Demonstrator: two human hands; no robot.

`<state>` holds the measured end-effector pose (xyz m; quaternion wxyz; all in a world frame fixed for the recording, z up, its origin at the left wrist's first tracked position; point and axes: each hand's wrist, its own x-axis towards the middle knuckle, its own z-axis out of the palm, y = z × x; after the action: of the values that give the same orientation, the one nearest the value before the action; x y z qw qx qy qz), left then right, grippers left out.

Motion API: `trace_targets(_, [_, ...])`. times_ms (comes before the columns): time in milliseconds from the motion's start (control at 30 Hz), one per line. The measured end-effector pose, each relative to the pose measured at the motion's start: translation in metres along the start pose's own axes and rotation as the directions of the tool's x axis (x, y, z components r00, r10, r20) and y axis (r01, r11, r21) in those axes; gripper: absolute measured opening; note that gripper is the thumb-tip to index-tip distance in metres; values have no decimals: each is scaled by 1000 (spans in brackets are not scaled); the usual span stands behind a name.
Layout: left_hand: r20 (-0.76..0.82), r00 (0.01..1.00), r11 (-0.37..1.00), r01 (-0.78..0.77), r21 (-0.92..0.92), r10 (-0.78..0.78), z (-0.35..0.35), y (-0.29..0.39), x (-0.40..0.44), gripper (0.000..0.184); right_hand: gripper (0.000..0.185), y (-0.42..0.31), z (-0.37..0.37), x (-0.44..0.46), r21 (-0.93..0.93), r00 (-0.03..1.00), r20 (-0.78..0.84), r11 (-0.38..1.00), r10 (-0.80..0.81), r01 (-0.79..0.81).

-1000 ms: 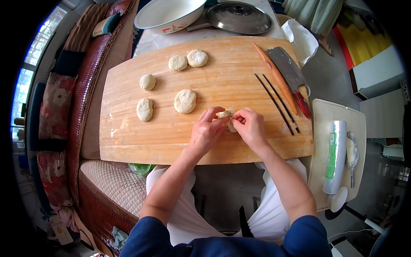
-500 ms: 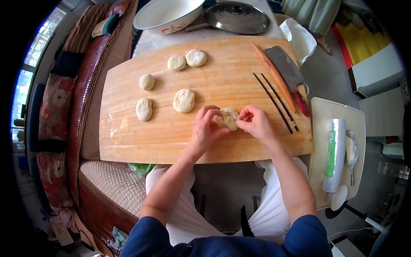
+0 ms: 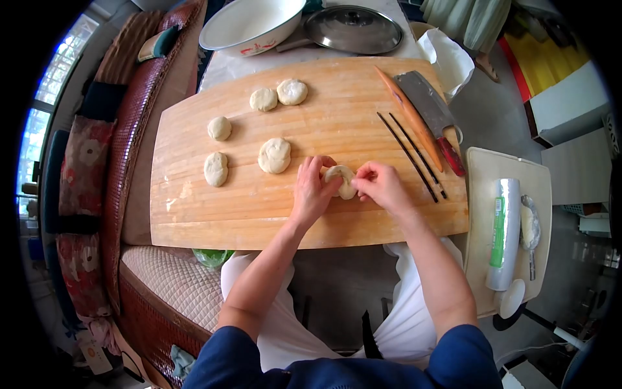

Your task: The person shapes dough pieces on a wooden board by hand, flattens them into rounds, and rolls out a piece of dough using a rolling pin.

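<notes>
A pale, folded piece of dough (image 3: 342, 181) lies on the wooden board (image 3: 214, 223) near its front edge. My left hand (image 3: 313, 188) curls around its left side, thumb on the dough. On the right, my right hand (image 3: 381, 185) pinches the dough's edge between thumb and fingers. A larger dough piece (image 3: 275, 155) rests to the left of my hands. Farther left are an oval piece (image 3: 216, 169) and a small round one (image 3: 219, 128). Two more, a round piece (image 3: 264, 99) and a floured one (image 3: 292, 92), touch each other toward the back.
Right of my hands lie two black chopsticks (image 3: 408, 157), a tapered wooden rolling pin (image 3: 409, 117) and a cleaver (image 3: 424, 100). A white basin (image 3: 253, 26) and metal lid (image 3: 354, 29) stand behind the board. A roll of film (image 3: 504, 233) lies on the right-hand tray (image 3: 480, 162).
The dough between my hands, more spread half a second ago, now looks narrower and folded. My right hand has shifted slightly left. The view has shifted a little.
</notes>
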<state>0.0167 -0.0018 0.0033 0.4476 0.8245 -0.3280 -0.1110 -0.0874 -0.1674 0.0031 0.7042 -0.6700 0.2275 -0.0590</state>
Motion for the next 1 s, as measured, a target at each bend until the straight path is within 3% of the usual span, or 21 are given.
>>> trace_targets(67, [-25,999,999,-41,18,41,1,-9,-2,38,10,-3,-13,3,39,999,-48,999,6,-4])
trace_targets(167, [-65,963,951,-245,187,261,5,7,-5,45,9,-12,-27,0,11,992,-124,1000,-7,8])
trace_targets(333, [91,969,836,-243,493,228,23,26,-2,57,9,-11,-28,-3,-52,984,-142,994,-104,98])
trace_targets(433, [60,973,724,-206,658,223,31,34,0,56,10,-8,-31,-2,-57,974,-156,986,-164,157])
trace_targets(633, [-1,980,801,-161,576,199,50,28,-2,45,9,-8,-41,-4,-48,959,-172,974,-227,222])
trace_targets(733, [-22,973,799,-177,575,231,54,24,-2,40,8,-10,-42,-7,7,970,-187,987,-158,162])
trace_targets(1000, [-30,973,793,-169,586,229,54,29,-3,39,7,-15,-45,-8,35,970,-165,982,-180,188])
